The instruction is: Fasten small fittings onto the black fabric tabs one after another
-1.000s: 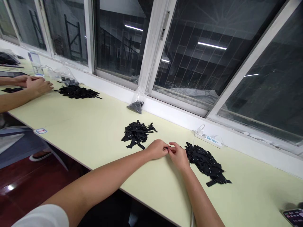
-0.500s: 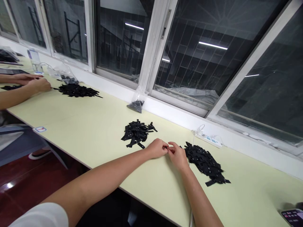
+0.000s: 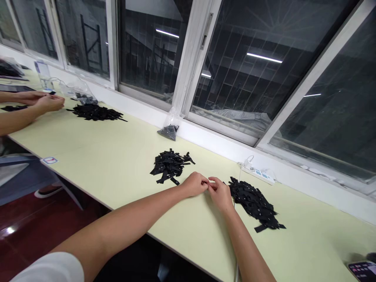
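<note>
Between the left heap of short black fabric strips (image 3: 168,163) and the similar right heap (image 3: 255,203), left hand (image 3: 194,185) and right hand (image 3: 221,194) meet, fingertips pinching a small dark piece (image 3: 206,183), long axis hidden; right heap lies just beside right hand.

"What's below the windows (image 3: 243,78)?"

"A white power strip (image 3: 258,175) on the table (image 3: 102,156), with a white plug (image 3: 249,159) at one end."

"And at the bottom right?"

"A phone (image 3: 363,271), screen lit, cut off by the view's edge."

"Over on the left?"

"A blue-bordered label (image 3: 50,160) at the table's edge. Below, a dark shoe (image 3: 48,192) with a white sole, over a glossy red floor (image 3: 35,227)."
</note>
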Action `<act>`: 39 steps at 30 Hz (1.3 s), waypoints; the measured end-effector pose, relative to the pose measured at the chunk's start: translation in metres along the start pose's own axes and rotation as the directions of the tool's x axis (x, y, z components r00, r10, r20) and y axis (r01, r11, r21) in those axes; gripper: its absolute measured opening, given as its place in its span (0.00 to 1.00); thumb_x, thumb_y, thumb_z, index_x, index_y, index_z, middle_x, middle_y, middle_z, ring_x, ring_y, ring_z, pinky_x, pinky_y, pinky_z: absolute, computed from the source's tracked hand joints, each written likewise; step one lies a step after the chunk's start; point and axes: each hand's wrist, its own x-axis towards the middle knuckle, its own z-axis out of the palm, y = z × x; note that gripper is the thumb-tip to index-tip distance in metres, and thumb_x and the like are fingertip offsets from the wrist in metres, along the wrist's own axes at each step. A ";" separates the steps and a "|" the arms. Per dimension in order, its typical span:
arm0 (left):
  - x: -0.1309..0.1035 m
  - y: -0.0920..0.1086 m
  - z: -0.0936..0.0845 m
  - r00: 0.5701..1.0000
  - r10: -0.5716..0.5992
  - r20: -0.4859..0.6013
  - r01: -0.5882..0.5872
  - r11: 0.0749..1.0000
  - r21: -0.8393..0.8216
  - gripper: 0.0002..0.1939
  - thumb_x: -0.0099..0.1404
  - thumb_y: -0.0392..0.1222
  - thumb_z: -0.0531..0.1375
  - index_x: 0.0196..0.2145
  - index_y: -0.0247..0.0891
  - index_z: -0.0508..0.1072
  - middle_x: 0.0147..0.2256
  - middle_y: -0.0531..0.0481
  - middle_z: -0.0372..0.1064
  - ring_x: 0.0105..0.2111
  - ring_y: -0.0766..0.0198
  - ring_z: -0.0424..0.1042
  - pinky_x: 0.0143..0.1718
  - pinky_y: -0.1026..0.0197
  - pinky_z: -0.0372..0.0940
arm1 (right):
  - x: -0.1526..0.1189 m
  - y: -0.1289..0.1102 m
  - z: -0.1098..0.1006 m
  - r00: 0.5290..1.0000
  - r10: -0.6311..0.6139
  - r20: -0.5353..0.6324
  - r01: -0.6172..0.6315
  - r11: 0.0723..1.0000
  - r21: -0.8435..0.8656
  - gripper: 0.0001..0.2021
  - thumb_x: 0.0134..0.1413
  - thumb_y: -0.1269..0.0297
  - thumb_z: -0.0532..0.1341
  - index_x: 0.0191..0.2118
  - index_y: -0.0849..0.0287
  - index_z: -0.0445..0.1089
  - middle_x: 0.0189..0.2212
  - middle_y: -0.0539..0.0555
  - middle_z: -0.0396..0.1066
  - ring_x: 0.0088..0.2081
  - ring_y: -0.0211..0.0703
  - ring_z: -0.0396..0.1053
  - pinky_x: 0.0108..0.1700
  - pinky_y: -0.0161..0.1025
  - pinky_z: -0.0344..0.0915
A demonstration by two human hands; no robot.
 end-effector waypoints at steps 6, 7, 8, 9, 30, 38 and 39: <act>0.000 0.002 -0.001 1.000 -0.017 -0.025 0.017 1.000 -0.024 0.18 0.56 0.32 0.55 0.37 0.40 0.84 0.28 0.52 0.79 0.26 0.66 0.69 0.30 0.64 0.58 | 0.001 0.001 0.001 1.000 -0.006 -0.013 0.006 1.000 0.001 0.15 0.55 0.59 0.59 0.48 0.54 0.73 0.38 0.53 0.81 0.36 0.47 0.78 0.43 0.41 0.71; 0.000 0.003 -0.001 0.999 -0.018 -0.027 0.017 0.999 -0.027 0.18 0.55 0.32 0.55 0.36 0.40 0.85 0.27 0.52 0.79 0.25 0.66 0.69 0.30 0.64 0.58 | 0.001 0.001 0.002 1.000 -0.004 -0.016 0.004 1.000 0.004 0.15 0.55 0.59 0.59 0.48 0.54 0.73 0.38 0.53 0.81 0.36 0.47 0.78 0.43 0.41 0.71; 0.000 0.003 -0.001 0.999 -0.019 -0.028 0.018 0.999 -0.028 0.18 0.55 0.32 0.55 0.36 0.40 0.85 0.27 0.53 0.78 0.25 0.66 0.69 0.30 0.64 0.58 | 0.001 0.001 0.002 1.000 -0.002 -0.019 0.002 1.000 0.007 0.16 0.54 0.59 0.59 0.48 0.55 0.73 0.37 0.54 0.81 0.35 0.46 0.78 0.43 0.41 0.71; 0.001 0.004 -0.001 0.999 -0.021 -0.028 0.020 0.999 -0.029 0.18 0.55 0.32 0.55 0.36 0.40 0.85 0.27 0.53 0.78 0.25 0.66 0.69 0.29 0.64 0.58 | 0.001 0.001 0.003 1.000 -0.001 -0.023 0.001 1.000 0.009 0.16 0.54 0.59 0.59 0.48 0.55 0.73 0.37 0.54 0.81 0.35 0.46 0.78 0.43 0.41 0.71; 0.004 -0.001 0.001 0.996 -0.080 -0.029 0.077 0.995 -0.069 0.18 0.56 0.34 0.56 0.37 0.40 0.85 0.29 0.51 0.80 0.27 0.64 0.71 0.31 0.63 0.60 | -0.001 0.002 0.005 0.998 0.000 -0.063 0.000 1.000 0.007 0.15 0.55 0.58 0.58 0.47 0.55 0.73 0.36 0.54 0.81 0.32 0.45 0.76 0.40 0.40 0.69; 0.005 0.000 0.002 0.996 -0.066 -0.061 0.062 0.996 -0.066 0.18 0.57 0.33 0.55 0.38 0.38 0.84 0.30 0.50 0.80 0.28 0.64 0.71 0.33 0.64 0.60 | 0.001 0.000 0.006 0.994 0.017 -0.111 -0.011 0.999 0.052 0.15 0.55 0.56 0.59 0.44 0.57 0.73 0.36 0.56 0.80 0.33 0.46 0.77 0.41 0.41 0.71; 0.005 0.000 0.002 0.997 -0.057 -0.058 0.053 0.997 -0.060 0.18 0.58 0.33 0.55 0.39 0.38 0.84 0.30 0.51 0.79 0.28 0.65 0.70 0.32 0.64 0.60 | 0.001 0.000 0.006 0.992 0.026 -0.120 -0.018 0.998 0.067 0.15 0.55 0.55 0.59 0.44 0.57 0.73 0.36 0.56 0.80 0.34 0.47 0.77 0.42 0.41 0.71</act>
